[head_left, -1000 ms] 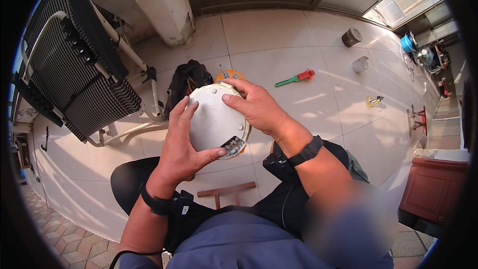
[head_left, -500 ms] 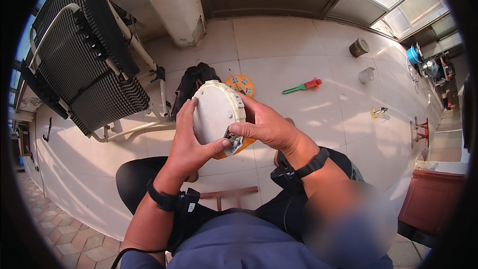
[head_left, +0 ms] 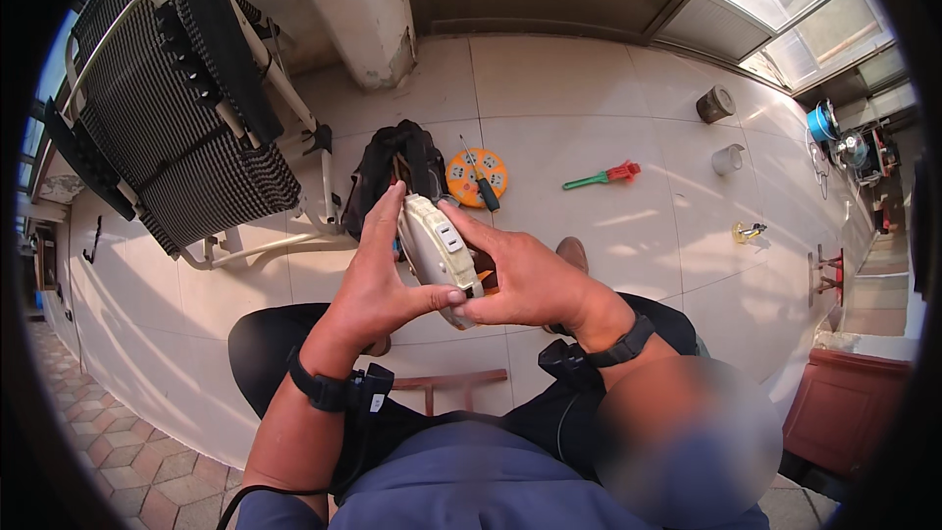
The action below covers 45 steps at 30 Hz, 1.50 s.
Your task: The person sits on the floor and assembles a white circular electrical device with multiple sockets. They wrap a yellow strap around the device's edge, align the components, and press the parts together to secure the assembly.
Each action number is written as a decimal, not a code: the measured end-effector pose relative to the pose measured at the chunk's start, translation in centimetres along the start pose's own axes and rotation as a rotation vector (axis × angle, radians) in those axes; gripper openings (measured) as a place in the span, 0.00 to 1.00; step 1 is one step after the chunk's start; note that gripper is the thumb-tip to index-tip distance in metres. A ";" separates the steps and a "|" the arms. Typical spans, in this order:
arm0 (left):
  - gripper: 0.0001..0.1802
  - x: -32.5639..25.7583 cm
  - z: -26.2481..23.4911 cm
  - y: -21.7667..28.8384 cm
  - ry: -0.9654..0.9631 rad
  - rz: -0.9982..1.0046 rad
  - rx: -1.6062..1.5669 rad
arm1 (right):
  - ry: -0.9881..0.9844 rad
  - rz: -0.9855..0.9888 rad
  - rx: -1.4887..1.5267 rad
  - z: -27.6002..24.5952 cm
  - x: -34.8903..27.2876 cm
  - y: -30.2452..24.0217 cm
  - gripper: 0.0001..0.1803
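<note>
Both hands hold a round white cable-reel casing (head_left: 439,247), turned edge-on so its rim with sockets faces me. My left hand (head_left: 378,280) cups its left face, thumb pressed against the lower rim. My right hand (head_left: 520,280) grips the right side, fingers reaching up along the rim. Behind the casing on the floor lies an orange round disc (head_left: 475,177) with a dark-handled screwdriver (head_left: 479,181) across it, beside a black tool bag (head_left: 388,172).
A folded black mesh chair (head_left: 177,118) leans at the left. A green and red tool (head_left: 601,177) lies on the pale tiled floor, with two small cylindrical pots (head_left: 716,103) farther right. A wooden stool (head_left: 442,383) sits under my legs.
The casing has been rotated from showing its flat white face to standing edge-on. Both hands shifted their grip around it and brought it slightly closer.
</note>
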<state>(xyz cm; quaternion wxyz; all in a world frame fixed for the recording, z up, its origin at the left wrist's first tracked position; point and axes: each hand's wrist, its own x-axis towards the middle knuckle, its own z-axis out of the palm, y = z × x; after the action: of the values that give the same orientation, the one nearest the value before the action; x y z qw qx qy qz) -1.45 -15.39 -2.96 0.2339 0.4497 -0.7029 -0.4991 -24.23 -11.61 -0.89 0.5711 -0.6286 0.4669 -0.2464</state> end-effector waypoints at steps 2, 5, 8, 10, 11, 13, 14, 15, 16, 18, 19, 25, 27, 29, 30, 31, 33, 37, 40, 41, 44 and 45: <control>0.72 -0.2 -0.1 -0.3 -0.005 0.067 0.078 | -0.042 -0.024 0.008 0.1 -0.1 0.1 0.59; 0.66 -0.5 -0.4 0.7 -0.031 0.128 0.148 | -0.011 -0.116 -0.030 0.6 -0.4 1.2 0.59; 0.58 -0.7 -0.6 0.7 -0.058 0.157 0.236 | -0.050 -0.079 -0.028 0.5 -0.4 0.9 0.59; 0.55 -0.8 -0.7 1.0 -0.036 0.188 0.230 | -0.084 -0.035 0.002 0.2 -0.5 0.3 0.59; 0.53 -0.9 -0.8 1.0 -0.026 0.204 0.228 | -0.098 -0.013 0.053 0.0 -0.6 0.1 0.58; 0.52 -1.0 -0.8 0.9 0.008 0.250 0.274 | -0.124 0.031 0.153 -0.3 -0.8 -0.1 0.57; 0.52 -1.0 -0.8 0.8 0.024 0.273 0.297 | -0.138 0.048 0.159 -0.4 -0.8 -0.4 0.56; 0.51 -1.1 -0.8 0.9 0.040 0.279 0.308 | -0.152 0.065 0.164 -0.6 -0.7 -0.7 0.56; 0.51 -1.1 -0.6 0.9 0.057 0.286 0.319 | -0.165 0.082 0.168 -0.7 -0.7 -0.9 0.55; 0.51 -1.1 -0.3 1.0 0.087 0.296 0.335 | -0.138 0.049 0.159 -0.4 -0.6 -0.5 0.54; 0.51 -1.2 -0.2 1.0 0.101 0.300 0.340 | -0.125 0.032 0.155 -0.3 -0.6 -0.4 0.53; 0.51 -1.6 0.3 1.1 0.132 0.262 0.356 | -0.097 0.055 0.148 0.0 -0.6 -0.1 0.51; 0.52 -1.6 0.2 0.9 0.106 0.228 0.330 | -0.084 0.061 0.050 0.1 -0.5 -0.1 0.50; 0.53 -1.5 0.0 0.1 0.053 0.183 0.285 | -0.063 0.055 -0.034 0.3 -0.4 -0.1 0.49; 0.53 -1.5 0.0 0.3 0.027 0.143 0.206 | -0.045 0.047 -0.070 0.5 -0.5 0.0 0.49; 0.54 -1.5 0.1 0.5 0.001 0.103 0.127 | -0.028 0.039 -0.105 0.8 -0.5 0.1 0.48; 0.55 -1.3 0.6 0.6 -0.005 0.039 0.058 | 0.095 -0.104 -0.227 2.4 -0.5 1.1 0.46; 0.55 -0.7 1.9 -0.1 0.040 -0.010 0.098 | 0.143 -0.159 -0.283 2.9 -0.2 1.4 0.45; 0.54 -0.9 1.7 0.3 0.029 -0.011 0.138 | 0.117 -0.177 -0.325 2.6 -0.4 1.3 0.45; 0.54 -1.0 1.7 0.2 0.030 -0.008 0.128 | 0.092 -0.131 -0.291 2.4 -0.5 1.0 0.45; 0.53 -1.3 1.7 0.1 0.029 -0.011 0.103 | 0.039 -0.038 -0.211 1.9 -0.7 0.6 0.46; 0.53 -1.4 1.7 0.2 0.027 -0.013 0.095 | 0.035 -0.036 -0.199 1.9 -0.7 0.7 0.46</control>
<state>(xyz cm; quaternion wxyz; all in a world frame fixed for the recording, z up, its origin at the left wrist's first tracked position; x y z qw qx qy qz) -2.11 -13.34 -3.29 0.2185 0.4715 -0.7197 -0.4604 -23.12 -10.01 -1.87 0.4932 -0.6861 0.4875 -0.2200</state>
